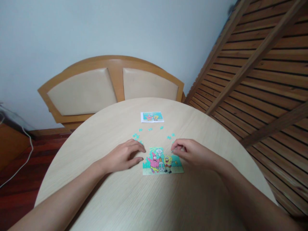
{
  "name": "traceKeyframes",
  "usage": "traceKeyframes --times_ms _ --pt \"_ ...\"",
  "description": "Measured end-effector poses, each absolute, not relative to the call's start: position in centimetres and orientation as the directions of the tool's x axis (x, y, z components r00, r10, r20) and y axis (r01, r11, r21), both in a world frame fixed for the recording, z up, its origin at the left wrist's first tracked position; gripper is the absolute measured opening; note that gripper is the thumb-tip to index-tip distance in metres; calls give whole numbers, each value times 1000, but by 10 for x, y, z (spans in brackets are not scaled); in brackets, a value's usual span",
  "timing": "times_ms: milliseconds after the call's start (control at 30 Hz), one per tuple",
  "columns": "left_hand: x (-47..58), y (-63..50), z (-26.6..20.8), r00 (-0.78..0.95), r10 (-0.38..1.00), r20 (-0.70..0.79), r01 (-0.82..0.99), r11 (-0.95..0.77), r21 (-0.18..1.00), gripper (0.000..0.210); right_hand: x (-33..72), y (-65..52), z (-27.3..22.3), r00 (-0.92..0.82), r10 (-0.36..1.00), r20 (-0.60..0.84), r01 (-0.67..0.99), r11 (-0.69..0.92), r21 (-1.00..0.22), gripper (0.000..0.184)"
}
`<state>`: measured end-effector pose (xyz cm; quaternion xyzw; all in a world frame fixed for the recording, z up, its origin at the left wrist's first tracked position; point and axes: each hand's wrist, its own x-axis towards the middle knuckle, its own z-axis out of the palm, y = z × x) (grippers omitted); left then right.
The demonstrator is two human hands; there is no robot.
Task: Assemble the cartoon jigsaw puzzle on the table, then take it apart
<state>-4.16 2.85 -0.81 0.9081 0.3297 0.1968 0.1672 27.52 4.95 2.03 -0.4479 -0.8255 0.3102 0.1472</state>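
Note:
A partly joined jigsaw puzzle (160,165) lies flat on the table, showing a pink starfish, a pale squid figure and a yellow sponge figure. Gaps show along its upper left and upper right. My left hand (126,155) rests just left of it, fingers apart and curved, with nothing visible between them. At the puzzle's upper right corner, my right hand (186,149) pinches a small puzzle piece, mostly hidden by the fingertips. Loose turquoise puzzle pieces (136,136) lie beyond my left hand. More pieces (169,137) sit just beyond my right hand.
A reference picture card (152,117) lies farther back on the round wooden table (115,199). Behind the table stands a padded headboard (115,59) against the wall. Wooden slats (264,73) lean at the right, and a white cable (30,150) hangs at the left.

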Motion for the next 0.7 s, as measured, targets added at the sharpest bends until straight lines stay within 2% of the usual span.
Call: traceKeyframes --times_ms 67,133,233,400,500,700 --pt "-42 27 -11 686 684 249 556 -714 426 42 256 47 25 -622 783 -30 593 445 -671 21" --pt "-41 25 -15 666 703 252 586 -701 407 65 235 47 29 -712 702 2 537 547 -642 24" --pt "-39 23 -22 647 716 263 613 -693 379 84 209 54 33 -760 649 -34 525 581 -622 26" --pt "-39 25 -29 650 723 236 623 -684 380 92 185 72 31 -800 582 -145 536 586 -607 19" --pt "-39 27 -31 652 728 213 626 -675 390 91 177 79 28 -837 527 -150 496 612 -616 19" --pt "-38 26 -33 641 736 217 632 -667 394 93 171 79 26 -847 509 -156 488 625 -609 21"
